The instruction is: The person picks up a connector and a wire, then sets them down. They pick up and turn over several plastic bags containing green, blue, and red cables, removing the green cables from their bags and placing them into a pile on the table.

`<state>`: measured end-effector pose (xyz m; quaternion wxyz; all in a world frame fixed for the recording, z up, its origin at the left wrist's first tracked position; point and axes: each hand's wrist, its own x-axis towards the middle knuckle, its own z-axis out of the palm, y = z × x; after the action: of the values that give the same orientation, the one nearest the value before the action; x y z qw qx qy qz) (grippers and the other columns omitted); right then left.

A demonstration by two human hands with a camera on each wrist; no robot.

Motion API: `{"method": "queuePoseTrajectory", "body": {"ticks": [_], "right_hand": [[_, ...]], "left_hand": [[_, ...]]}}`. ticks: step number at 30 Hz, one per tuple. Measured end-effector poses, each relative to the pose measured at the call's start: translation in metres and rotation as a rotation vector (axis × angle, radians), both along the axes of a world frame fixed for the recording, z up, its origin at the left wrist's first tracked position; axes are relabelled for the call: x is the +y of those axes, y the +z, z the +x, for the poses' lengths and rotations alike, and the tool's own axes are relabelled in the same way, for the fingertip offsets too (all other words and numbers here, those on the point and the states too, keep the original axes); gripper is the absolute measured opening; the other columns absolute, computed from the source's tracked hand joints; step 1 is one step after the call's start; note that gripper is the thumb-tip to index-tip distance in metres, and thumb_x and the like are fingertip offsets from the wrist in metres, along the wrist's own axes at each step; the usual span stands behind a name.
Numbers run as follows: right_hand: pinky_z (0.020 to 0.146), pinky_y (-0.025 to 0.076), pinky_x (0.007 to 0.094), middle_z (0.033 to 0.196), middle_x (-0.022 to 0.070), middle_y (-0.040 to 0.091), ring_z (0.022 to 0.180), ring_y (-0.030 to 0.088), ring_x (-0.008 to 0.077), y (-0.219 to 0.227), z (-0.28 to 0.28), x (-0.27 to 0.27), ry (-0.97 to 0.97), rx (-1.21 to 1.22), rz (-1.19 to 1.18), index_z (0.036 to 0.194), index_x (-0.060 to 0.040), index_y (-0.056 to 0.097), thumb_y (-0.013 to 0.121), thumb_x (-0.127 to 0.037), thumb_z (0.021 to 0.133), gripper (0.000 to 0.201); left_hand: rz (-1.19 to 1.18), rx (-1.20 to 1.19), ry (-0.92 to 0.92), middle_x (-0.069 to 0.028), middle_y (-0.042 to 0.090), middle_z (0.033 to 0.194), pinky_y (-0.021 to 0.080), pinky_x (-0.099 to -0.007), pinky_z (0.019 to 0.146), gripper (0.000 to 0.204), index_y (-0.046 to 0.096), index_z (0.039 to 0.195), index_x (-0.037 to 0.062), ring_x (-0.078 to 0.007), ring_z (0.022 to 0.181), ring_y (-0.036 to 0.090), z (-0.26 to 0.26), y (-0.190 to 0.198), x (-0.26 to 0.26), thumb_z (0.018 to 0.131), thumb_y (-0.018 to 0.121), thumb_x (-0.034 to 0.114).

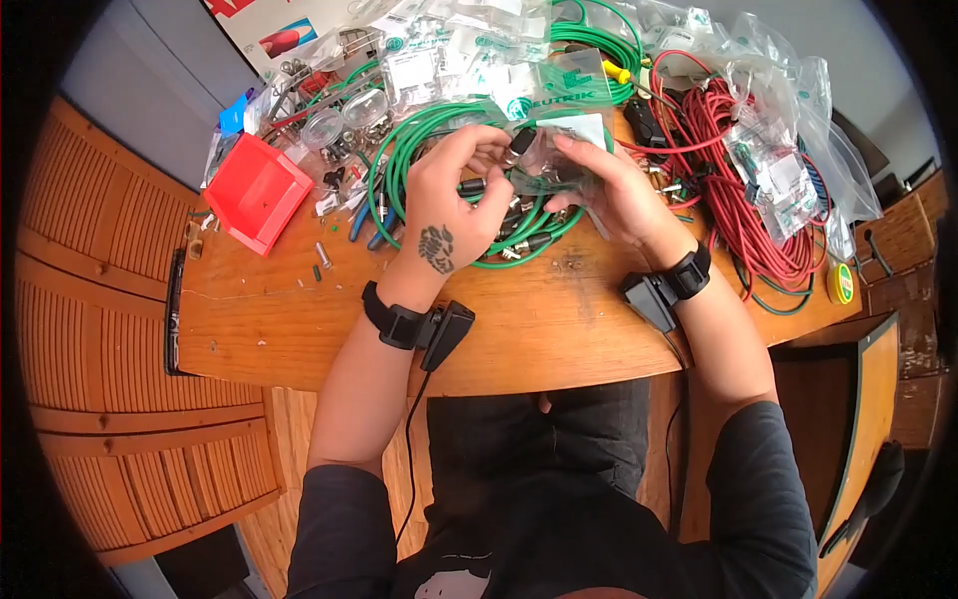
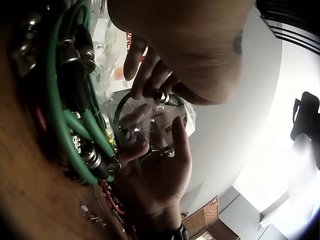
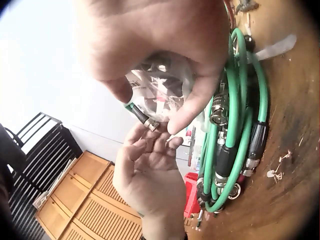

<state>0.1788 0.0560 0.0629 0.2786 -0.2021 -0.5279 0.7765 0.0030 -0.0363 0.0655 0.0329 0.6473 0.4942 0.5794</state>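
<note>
My right hand (image 1: 631,195) grips a clear plastic bag (image 3: 165,92) above the coiled cables, thumb on the near side. A bayonet cable connector (image 3: 146,120) with a black boot and silver tip sticks out beside the bag. Its green end lies right at a right fingertip, and its metal end is at the left fingers. My left hand (image 1: 449,190) hovers facing the bag, palm partly turned up in the right wrist view, fingers loosely bent, thumb apart from them. Small contents inside the bag are blurred by the plastic. Below both hands lies a coil of green cable (image 3: 239,120) with several similar connectors.
A red bin (image 1: 257,195) stands at the left of the wooden table (image 1: 499,329). Red cable (image 1: 714,190) is heaped at the right, beside a yellow round container (image 1: 841,284). Clear packaging bags (image 1: 439,60) cover the back. Small loose parts lie near the bin.
</note>
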Motion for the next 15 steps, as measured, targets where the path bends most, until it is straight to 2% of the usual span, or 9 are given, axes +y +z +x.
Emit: {"method": "queuePoseTrajectory", "body": {"ticks": [1, 4, 6, 7, 10, 11, 12, 14, 15], "right_hand": [[0.071, 0.055, 0.0324, 0.115, 0.0048, 0.062, 0.102, 0.059, 0.0147, 0.002, 0.0, -0.002, 0.001, -0.002, 0.002, 0.126, -0.0079, 0.054, 0.06, -0.028, 0.094, 0.038], [0.072, 0.057, 0.0333, 0.117, 0.0069, 0.061, 0.104, 0.059, 0.0157, 0.007, 0.001, -0.006, 0.057, 0.012, 0.072, 0.13, -0.0071, 0.052, 0.057, -0.033, 0.096, 0.043], [0.073, 0.058, 0.034, 0.118, 0.0082, 0.06, 0.105, 0.06, 0.0172, 0.007, 0.002, -0.004, 0.082, 0.024, 0.193, 0.133, -0.0062, 0.049, 0.054, -0.037, 0.097, 0.048], [0.073, 0.058, 0.034, 0.118, 0.0082, 0.06, 0.105, 0.06, 0.0172, 0.006, 0.0, -0.004, 0.085, 0.024, 0.194, 0.133, -0.0062, 0.049, 0.054, -0.037, 0.097, 0.048], [0.079, 0.05, 0.0263, 0.113, 0.0041, 0.061, 0.1, 0.056, 0.0101, 0.001, -0.004, 0.002, -0.156, -0.025, 0.476, 0.128, -0.0022, 0.052, 0.047, -0.033, 0.102, 0.041], [0.079, 0.046, 0.0237, 0.104, 0.0023, 0.062, 0.093, 0.054, 0.0074, -0.002, -0.004, 0.004, -0.229, -0.094, 0.587, 0.121, -0.0006, 0.057, 0.044, -0.031, 0.103, 0.037], [0.079, 0.046, 0.0237, 0.104, 0.0023, 0.062, 0.093, 0.054, 0.0074, -0.003, -0.003, 0.005, -0.231, -0.098, 0.584, 0.121, -0.0006, 0.057, 0.044, -0.031, 0.103, 0.037], [0.077, 0.047, 0.0245, 0.094, 0.0017, 0.063, 0.085, 0.055, 0.0077, -0.003, -0.001, 0.007, -0.352, -0.196, 0.672, 0.115, 0.0003, 0.06, 0.045, -0.032, 0.103, 0.038], [0.076, 0.048, 0.0249, 0.088, 0.0024, 0.064, 0.081, 0.058, 0.0085, -0.002, 0.0, 0.009, -0.397, -0.229, 0.665, 0.111, 0.0018, 0.061, 0.044, -0.032, 0.104, 0.038]], "left_hand": [[0.002, -0.002, 0.001, -0.0078, 0.066, 0.083, 0.05, -0.027, 0.065, 0.019, 0.062, 0.093, -0.0003, -0.0139, 0.073, 0.063, 0.001, 0.0, 0.0, 0.079, 0.074, 0.007], [-0.184, -0.136, 0.066, -0.0094, 0.065, 0.084, 0.049, -0.0266, 0.066, 0.022, 0.065, 0.098, -0.002, -0.0122, 0.073, 0.061, 0.003, -0.007, 0.003, 0.082, 0.072, 0.011], [-0.223, -0.284, -0.021, -0.0077, 0.063, 0.081, 0.048, -0.0261, 0.065, 0.024, 0.066, 0.104, -0.0022, -0.0107, 0.071, 0.058, -0.003, -0.017, 0.01, 0.084, 0.071, 0.01], [-0.184, -0.288, -0.033, -0.0037, 0.061, 0.077, 0.046, -0.0251, 0.063, 0.024, 0.066, 0.107, -0.0011, -0.0093, 0.068, 0.055, -0.002, -0.015, 0.01, 0.085, 0.069, 0.008], [-0.236, -0.225, -0.131, -0.0011, 0.057, 0.072, 0.044, -0.0248, 0.06, 0.025, 0.066, 0.11, 0.0005, -0.0087, 0.066, 0.052, -0.002, -0.005, 0.001, 0.085, 0.067, 0.006], [-0.305, -0.235, -0.165, -0.0007, 0.051, 0.069, 0.04, -0.025, 0.058, 0.029, 0.065, 0.113, 0.0014, -0.0083, 0.062, 0.047, -0.001, -0.002, -0.003, 0.084, 0.064, 0.003], [-0.309, -0.237, -0.168, -0.0007, 0.051, 0.069, 0.04, -0.025, 0.058, 0.029, 0.065, 0.113, 0.0014, -0.0083, 0.062, 0.047, 0.0, -0.001, -0.004, 0.084, 0.064, 0.003], [-0.371, -0.176, -0.242, 0.0042, 0.039, 0.07, 0.032, -0.0209, 0.059, 0.034, 0.063, 0.117, 0.0006, -0.0054, 0.064, 0.037, 0.003, 0.0, -0.006, 0.083, 0.059, -0.002], [-0.339, -0.138, -0.236, 0.0048, 0.032, 0.068, 0.03, -0.0218, 0.058, 0.036, 0.062, 0.114, 0.0003, -0.0056, 0.061, 0.032, 0.003, -0.003, -0.004, 0.079, 0.055, -0.005]]}}
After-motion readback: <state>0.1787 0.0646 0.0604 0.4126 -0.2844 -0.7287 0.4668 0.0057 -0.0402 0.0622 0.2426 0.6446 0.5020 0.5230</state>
